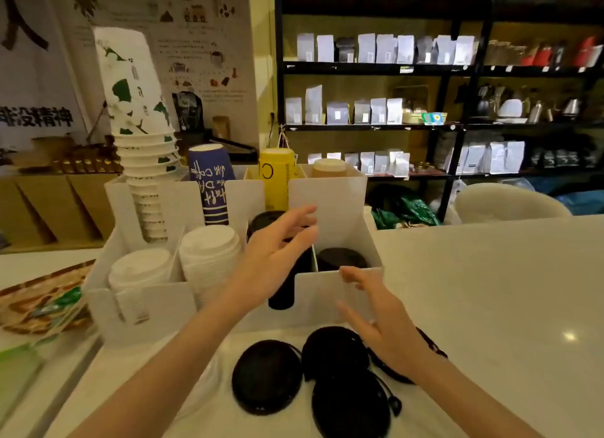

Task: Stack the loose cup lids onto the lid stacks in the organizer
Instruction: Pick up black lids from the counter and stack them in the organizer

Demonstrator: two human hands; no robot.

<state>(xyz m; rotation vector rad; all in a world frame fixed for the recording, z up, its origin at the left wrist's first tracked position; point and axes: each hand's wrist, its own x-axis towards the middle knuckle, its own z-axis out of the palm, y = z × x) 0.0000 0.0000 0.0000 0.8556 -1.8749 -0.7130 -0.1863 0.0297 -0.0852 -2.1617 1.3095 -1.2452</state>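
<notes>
A white organizer [330,293] stands on a white table [490,290], split into several compartments. In the front row, from the person's left, two compartments hold stacks of white lids [209,251], the next holds a tall stack of black lids [287,284], and the rightmost holds a low stack of black lids [341,257] well below the rim. Behind these, the back compartments carry a tall stack of white paper cups with green print [140,117], a dark blue cup stack [210,182], a yellow cup stack [276,176] and a tan one [328,168]. The left hand [277,251] hangs over the tall black stack with its fingers spread loosely and nothing in its grasp; whether the palm touches the top of the stack cannot be told. The right hand [385,326] is just in front of the organizer's front wall, fingers spread wide and empty, above the loose lids. Four loose black lids [266,377] lie flat on the table in front of the organizer: one on the left, one in the middle, a large one nearest the camera, and one partly hidden under the right hand. A patterned tray [32,303] sits at the left edge, and dark shelves [457,71] with bags fill the background.
</notes>
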